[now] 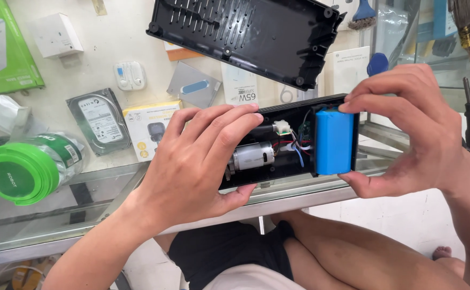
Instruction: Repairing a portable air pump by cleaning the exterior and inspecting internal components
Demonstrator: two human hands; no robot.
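Above the glass counter [58,188], one opened black device housing [288,140] is held between both hands. Left hand [197,161] fingers wrap its motor end; right hand [406,123] fingers pinch the end with one blue battery pack [334,140]. One silver motor [252,156] shows. One black cover [245,32] lies behind, one hard drive [96,121] left.
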